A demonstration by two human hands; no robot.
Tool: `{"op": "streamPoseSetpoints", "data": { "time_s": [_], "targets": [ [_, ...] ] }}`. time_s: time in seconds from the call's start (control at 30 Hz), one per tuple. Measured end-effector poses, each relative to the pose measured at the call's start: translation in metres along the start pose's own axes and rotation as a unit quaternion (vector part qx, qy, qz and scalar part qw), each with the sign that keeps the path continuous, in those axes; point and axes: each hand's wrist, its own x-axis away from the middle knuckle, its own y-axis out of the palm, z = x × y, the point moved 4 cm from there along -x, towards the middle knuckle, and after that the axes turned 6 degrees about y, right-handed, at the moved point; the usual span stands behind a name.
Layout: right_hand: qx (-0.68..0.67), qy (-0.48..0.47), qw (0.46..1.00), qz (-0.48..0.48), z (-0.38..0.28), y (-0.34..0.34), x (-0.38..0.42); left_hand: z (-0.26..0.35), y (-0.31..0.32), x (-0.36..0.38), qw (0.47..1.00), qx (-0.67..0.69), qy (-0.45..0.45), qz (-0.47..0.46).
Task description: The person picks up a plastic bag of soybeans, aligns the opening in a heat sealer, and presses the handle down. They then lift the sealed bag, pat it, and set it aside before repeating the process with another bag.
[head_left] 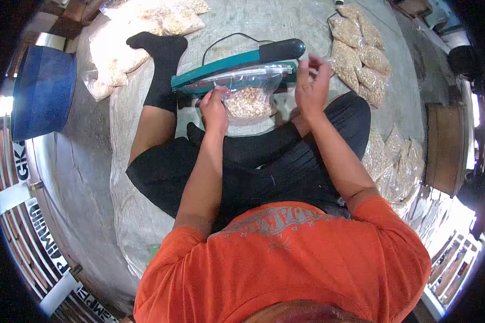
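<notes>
My left hand [214, 110] is closed on the left edge of a clear plastic bag [249, 103] filled with pale, small crumbly pieces. The bag's upper end lies in the jaw of a teal heat sealer [218, 69], under its long lever arm. Just right of the sealer's black handle [282, 50], my right hand [312, 89] is raised with its fingers apart and loosely bent. It appears to hold nothing and is apart from the bag. The sealer's base is partly hidden behind the bag.
Several filled bags [359, 51] lie at the upper right, and more bags [394, 161] rest beside my right knee. Other filled bags [116, 56] are at the upper left. A blue tub [43, 94] stands far left. A black cord [223, 37] runs behind the sealer on the pale mat [140, 215].
</notes>
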Motion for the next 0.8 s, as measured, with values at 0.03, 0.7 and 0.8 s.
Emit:
{"op": "streamPoseSetpoints", "data": {
  "time_s": [0.03, 0.7, 0.8],
  "targets": [
    [-0.026, -0.102, 0.994, 0.029, -0.021, -0.006, -0.003, 0.001, 0.001, 0.001, 1.000, 0.000, -0.001, 0.003],
    [0.077, -0.245, 0.966, -0.011, -0.006, 0.015, -0.014, -0.001, 0.001, 0.002, 0.999, 0.023, -0.041, 0.017],
    [0.075, -0.194, 0.978, -0.030, 0.017, 0.024, -0.013, -0.001, -0.002, 0.002, 0.999, -0.022, -0.033, 0.009]
  ]
}}
